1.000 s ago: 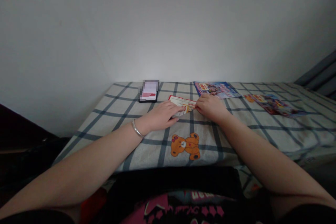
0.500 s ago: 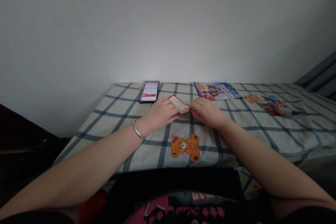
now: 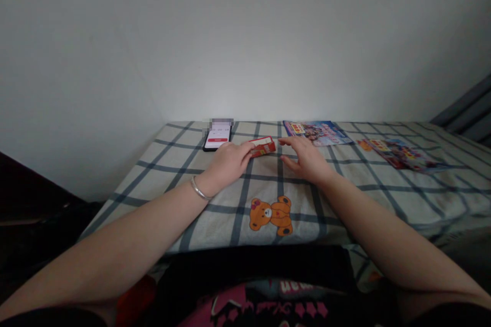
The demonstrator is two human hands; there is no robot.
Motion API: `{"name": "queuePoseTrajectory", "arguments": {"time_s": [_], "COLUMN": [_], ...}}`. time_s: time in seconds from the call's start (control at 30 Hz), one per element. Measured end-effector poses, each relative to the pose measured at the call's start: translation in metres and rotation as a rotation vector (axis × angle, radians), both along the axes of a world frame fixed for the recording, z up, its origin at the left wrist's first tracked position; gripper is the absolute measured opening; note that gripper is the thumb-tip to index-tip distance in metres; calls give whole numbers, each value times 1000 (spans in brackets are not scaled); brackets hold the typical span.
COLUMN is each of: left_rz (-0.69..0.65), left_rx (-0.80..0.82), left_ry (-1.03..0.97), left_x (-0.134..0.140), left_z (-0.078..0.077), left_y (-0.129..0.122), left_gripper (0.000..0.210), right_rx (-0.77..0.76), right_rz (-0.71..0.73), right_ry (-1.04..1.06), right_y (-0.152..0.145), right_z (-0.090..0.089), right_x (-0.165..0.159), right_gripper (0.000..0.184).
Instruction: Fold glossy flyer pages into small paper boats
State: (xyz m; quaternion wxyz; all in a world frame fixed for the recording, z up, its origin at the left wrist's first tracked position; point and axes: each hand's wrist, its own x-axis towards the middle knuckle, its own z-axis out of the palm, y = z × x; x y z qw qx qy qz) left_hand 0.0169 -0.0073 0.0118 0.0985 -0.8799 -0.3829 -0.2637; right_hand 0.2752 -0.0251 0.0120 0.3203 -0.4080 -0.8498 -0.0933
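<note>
A small red printed leaflet (image 3: 264, 147) is folded over itself, a pale inner side showing along its far edge. Its left end is pinched in my left hand (image 3: 229, 162), between thumb and fingers, just above the checked cloth. My right hand (image 3: 303, 159) is open to the right of the leaflet, thumb and fingers apart with nothing between them and a small gap to the paper. A silver bangle (image 3: 200, 189) circles my left wrist.
A phone (image 3: 218, 138) with a lit screen lies behind my left hand. Two colourful printed sheets lie to the right, one sheet (image 3: 320, 133) near the wall, the other sheet (image 3: 406, 155) farther right. A checked cloth (image 3: 164, 163) with a printed bear covers the surface.
The leaflet has gone from spread with its pale side up to folded with red outside. My right hand has let go of it and opened; the left still grips it.
</note>
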Motion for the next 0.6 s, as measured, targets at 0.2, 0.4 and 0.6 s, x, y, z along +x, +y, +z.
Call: {"name": "queuePoseTrajectory", "arguments": {"time_s": [0.2,0.4,0.6], "left_rz": [-235,-376,-371], "left_rx": [-222,-287,-233], "left_ry": [-371,-462,-474], "left_x": [-1,-2,-1], "left_z": [-11,-17,-15], "left_y": [8,11,7], "left_gripper": [57,67,46], "right_rx": [-56,-118,-99], "right_rz": [-3,-18,31], "right_ry": [62,163,182], "right_y": [4,9,13], "right_z": [-4,-10,-9], "right_x": [0,3,7], "right_gripper": [53,60,12]}}
